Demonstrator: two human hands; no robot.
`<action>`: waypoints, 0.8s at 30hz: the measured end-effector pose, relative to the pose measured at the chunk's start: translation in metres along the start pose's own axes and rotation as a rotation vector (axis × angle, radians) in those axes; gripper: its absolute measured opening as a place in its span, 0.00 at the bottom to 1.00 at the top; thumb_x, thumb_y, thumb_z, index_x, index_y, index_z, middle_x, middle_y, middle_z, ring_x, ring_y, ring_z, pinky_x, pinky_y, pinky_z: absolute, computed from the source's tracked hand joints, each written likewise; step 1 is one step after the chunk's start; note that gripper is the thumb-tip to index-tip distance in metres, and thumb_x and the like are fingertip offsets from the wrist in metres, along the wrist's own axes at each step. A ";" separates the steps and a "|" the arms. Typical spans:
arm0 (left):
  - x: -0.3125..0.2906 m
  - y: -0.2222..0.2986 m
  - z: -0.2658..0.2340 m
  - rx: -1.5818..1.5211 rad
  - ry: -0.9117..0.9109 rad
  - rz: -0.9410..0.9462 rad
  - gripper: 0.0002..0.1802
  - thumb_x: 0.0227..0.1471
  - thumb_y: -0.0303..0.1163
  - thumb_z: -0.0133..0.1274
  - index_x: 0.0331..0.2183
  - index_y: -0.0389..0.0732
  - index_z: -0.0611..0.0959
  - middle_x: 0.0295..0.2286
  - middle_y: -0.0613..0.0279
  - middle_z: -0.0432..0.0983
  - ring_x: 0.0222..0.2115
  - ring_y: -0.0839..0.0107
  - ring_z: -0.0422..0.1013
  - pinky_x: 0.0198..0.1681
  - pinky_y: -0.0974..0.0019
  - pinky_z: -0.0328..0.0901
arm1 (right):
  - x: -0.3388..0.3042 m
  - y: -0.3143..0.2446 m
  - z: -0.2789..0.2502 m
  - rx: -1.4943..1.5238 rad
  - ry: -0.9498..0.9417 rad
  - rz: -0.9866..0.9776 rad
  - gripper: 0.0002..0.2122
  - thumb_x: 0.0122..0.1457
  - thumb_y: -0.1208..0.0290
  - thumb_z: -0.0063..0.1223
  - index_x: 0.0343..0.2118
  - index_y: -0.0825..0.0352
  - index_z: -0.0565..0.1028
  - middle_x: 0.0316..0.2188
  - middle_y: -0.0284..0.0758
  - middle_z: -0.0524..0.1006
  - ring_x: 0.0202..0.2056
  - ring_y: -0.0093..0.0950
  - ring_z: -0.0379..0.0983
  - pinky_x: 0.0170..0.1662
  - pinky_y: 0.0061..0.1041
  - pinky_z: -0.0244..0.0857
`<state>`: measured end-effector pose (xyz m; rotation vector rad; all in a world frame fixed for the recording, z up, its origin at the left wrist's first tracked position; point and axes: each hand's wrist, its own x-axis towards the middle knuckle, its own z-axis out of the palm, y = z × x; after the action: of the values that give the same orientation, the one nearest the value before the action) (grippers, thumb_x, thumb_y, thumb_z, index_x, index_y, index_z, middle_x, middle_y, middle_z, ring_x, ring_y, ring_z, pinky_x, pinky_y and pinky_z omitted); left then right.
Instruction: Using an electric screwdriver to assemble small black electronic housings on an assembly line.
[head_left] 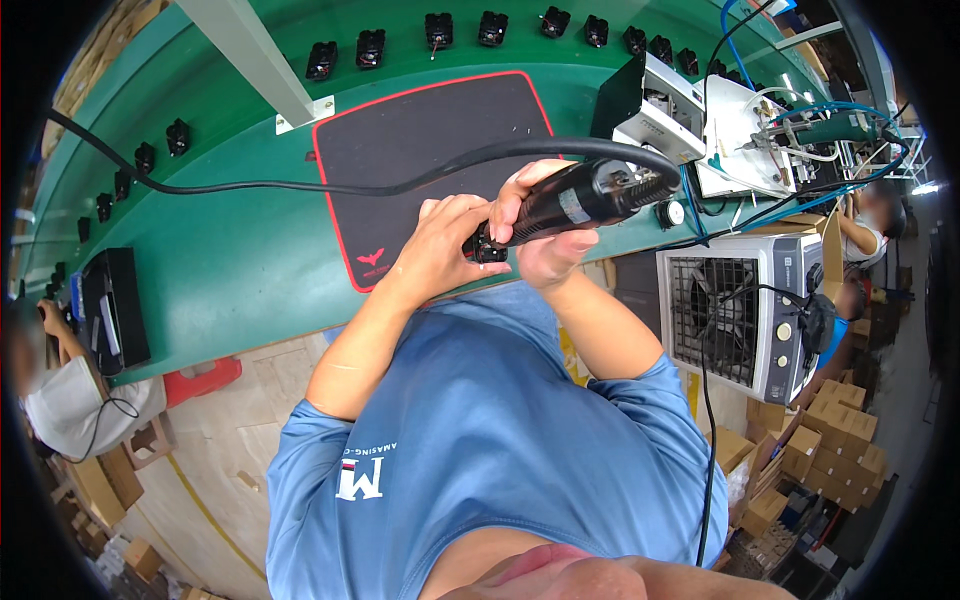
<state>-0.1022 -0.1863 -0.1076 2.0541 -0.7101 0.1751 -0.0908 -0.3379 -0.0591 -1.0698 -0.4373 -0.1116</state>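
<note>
My right hand [552, 258] is wrapped around a black electric screwdriver [572, 203], a thick cylinder with a cord at its upper end. The tool lies slanted, with its lower end pointing down and left toward a small black part [488, 252]. Between its fingers and thumb, my left hand [438, 248] grips that part at the near edge of the bench. Whether the bit touches the part is hidden by the fingers. Beneath and beyond both hands is a black mat [410, 140] with a red border.
The screwdriver's black cord [300, 188] crosses the green bench [230, 250] to the left. Several similar black parts [438, 30] line the far side. A metal post [250, 60] rises behind the mat. Right stand a white machine [660, 110] and an air cooler [740, 310]. Co-workers sit both sides.
</note>
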 end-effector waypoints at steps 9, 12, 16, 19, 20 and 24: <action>-0.009 0.002 -0.020 0.115 -0.030 0.005 0.46 0.33 0.42 0.71 0.55 0.42 0.71 0.46 0.57 0.72 0.47 0.57 0.68 0.48 0.56 0.56 | 0.041 -0.029 0.007 0.156 -0.008 -0.071 0.41 0.52 0.27 0.44 0.48 0.67 0.69 0.23 0.32 0.69 0.19 0.24 0.67 0.21 0.24 0.63; -0.018 0.010 -0.077 0.255 -0.033 -0.046 0.47 0.37 0.39 0.67 0.59 0.41 0.68 0.49 0.53 0.70 0.53 0.57 0.65 0.53 0.55 0.54 | 0.052 -0.085 -0.003 0.224 -0.020 -0.210 0.40 0.52 0.26 0.43 0.51 0.63 0.70 0.25 0.32 0.69 0.18 0.22 0.63 0.21 0.24 0.60; -0.023 -0.063 -0.195 0.601 0.136 -0.257 0.41 0.37 0.34 0.62 0.56 0.42 0.71 0.45 0.56 0.69 0.48 0.58 0.67 0.50 0.53 0.56 | 0.028 -0.081 -0.027 0.103 0.101 -0.036 0.40 0.55 0.27 0.36 0.49 0.67 0.67 0.22 0.33 0.68 0.16 0.23 0.65 0.19 0.24 0.62; -0.004 -0.150 -0.268 0.761 0.167 -0.333 0.43 0.36 0.32 0.64 0.57 0.44 0.69 0.50 0.51 0.67 0.52 0.52 0.66 0.55 0.49 0.59 | 0.008 -0.067 -0.031 0.087 0.137 0.033 0.39 0.57 0.28 0.37 0.48 0.68 0.66 0.21 0.33 0.68 0.17 0.23 0.65 0.20 0.23 0.63; 0.004 -0.179 -0.285 0.789 0.132 -0.431 0.42 0.38 0.33 0.64 0.57 0.45 0.69 0.52 0.52 0.66 0.54 0.52 0.65 0.55 0.48 0.60 | 0.002 -0.065 -0.033 0.090 0.150 0.039 0.39 0.56 0.28 0.37 0.48 0.68 0.66 0.21 0.33 0.67 0.16 0.22 0.64 0.21 0.23 0.63; 0.012 -0.238 -0.310 0.797 0.054 -0.655 0.45 0.39 0.33 0.68 0.59 0.49 0.66 0.56 0.60 0.62 0.56 0.59 0.64 0.57 0.43 0.55 | -0.022 -0.068 -0.053 0.041 0.230 0.037 0.37 0.58 0.30 0.35 0.49 0.67 0.65 0.21 0.32 0.67 0.16 0.22 0.64 0.21 0.23 0.62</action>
<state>0.0840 0.1575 -0.1020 2.9069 0.1458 0.1427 -0.1153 -0.4188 -0.0332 -1.0104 -0.2115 -0.1898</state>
